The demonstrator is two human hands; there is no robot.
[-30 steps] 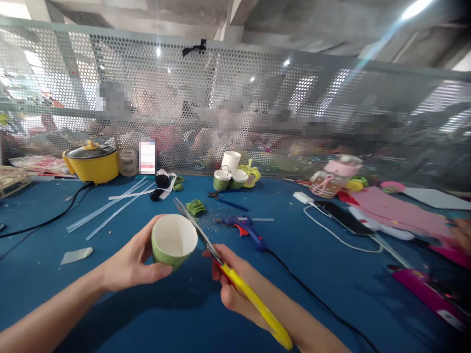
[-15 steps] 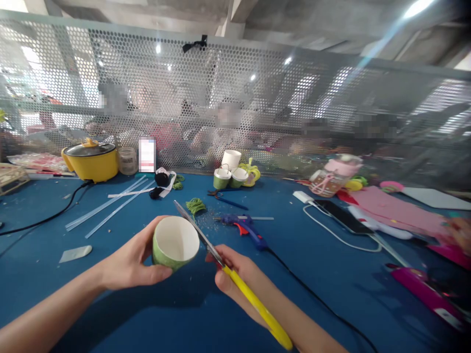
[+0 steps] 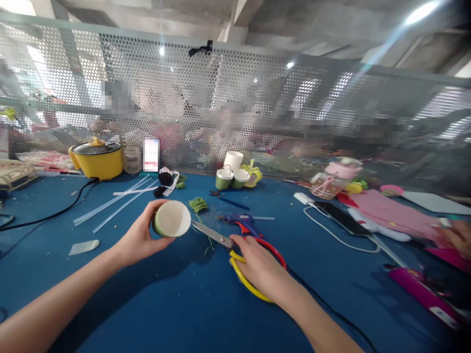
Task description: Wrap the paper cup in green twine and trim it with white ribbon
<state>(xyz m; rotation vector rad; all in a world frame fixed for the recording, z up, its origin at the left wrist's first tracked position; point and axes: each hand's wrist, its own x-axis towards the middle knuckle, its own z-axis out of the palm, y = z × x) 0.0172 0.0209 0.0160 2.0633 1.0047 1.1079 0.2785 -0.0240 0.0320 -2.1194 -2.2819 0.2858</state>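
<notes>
My left hand (image 3: 138,238) grips a paper cup (image 3: 173,218), green outside and white within, its mouth tilted towards me. In my right hand (image 3: 253,262) is a pair of scissors (image 3: 217,236) with red and yellow handles, the blades together and pointing at the cup's right side. The blade tips lie close to the rim; whether they touch it I cannot tell. Behind the cup sits a bundle of green yarn (image 3: 198,205), with a loose strand trailing down past the blades. A blue glue gun (image 3: 241,221) lies beyond my right hand.
White-and-green cups (image 3: 223,179) stand by the perforated screen (image 3: 206,98). Clear glue sticks (image 3: 110,203) and a yellow electric pot (image 3: 99,159) are at left. A phone (image 3: 344,217) with a white cable lies at right, near another person's hand (image 3: 458,238). Pliers (image 3: 228,199) lie behind the glue gun.
The cup has moved slightly up and left and tips more towards me. The scissors have swung from upright-edged to flatter, their handles now around my right hand.
</notes>
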